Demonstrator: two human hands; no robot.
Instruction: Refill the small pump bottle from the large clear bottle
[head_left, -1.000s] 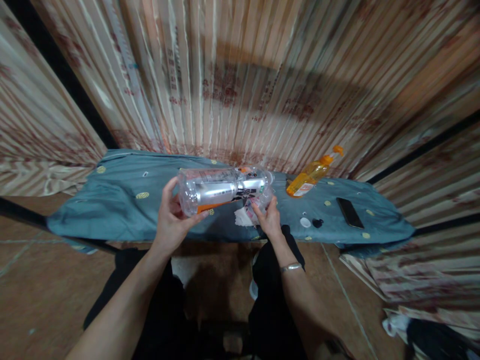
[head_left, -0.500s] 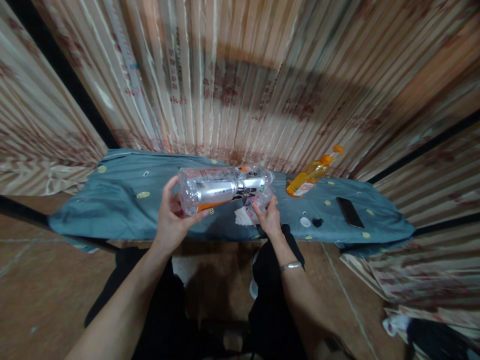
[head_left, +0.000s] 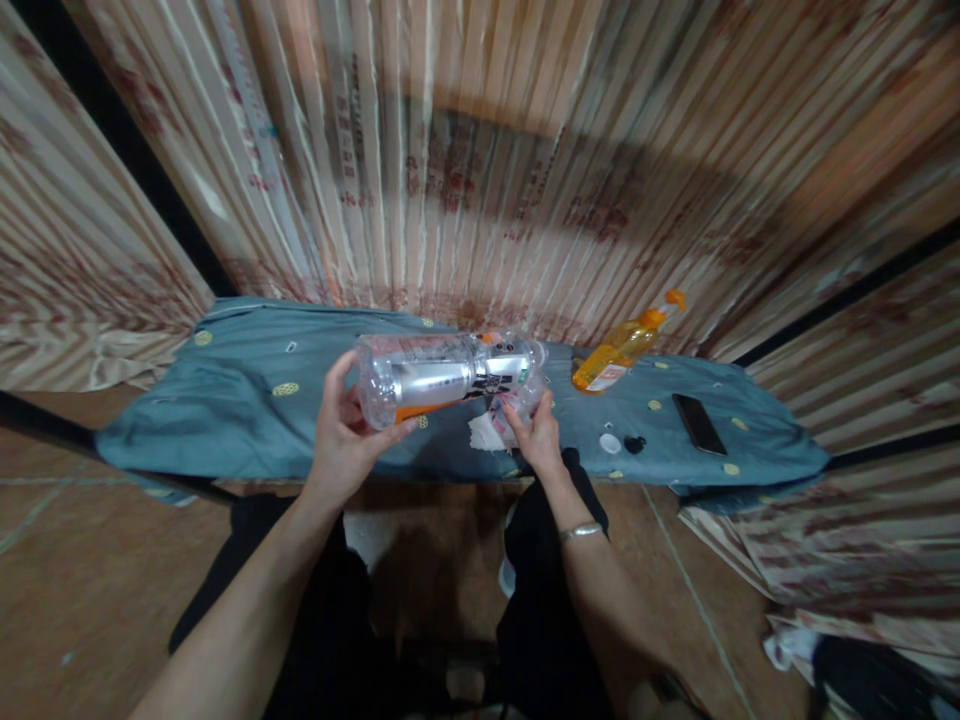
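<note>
Lying sideways in left hand (head_left: 341,445): bottle (head_left: 442,380)

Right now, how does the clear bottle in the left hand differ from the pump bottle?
The clear bottle is turned on its side; the pump bottle stands on the cloth. The left hand grips the clear bottle; no hand touches the pump bottle. The clear bottle has a silver label; the pump bottle shows orange liquid. Both are see-through.

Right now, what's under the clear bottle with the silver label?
Below the clear bottle in view: blue-green cloth and a white scrap by the right hand. Anything directly beneath is covered by the bottle; whether the scrap runs under it, I can't tell.
</note>
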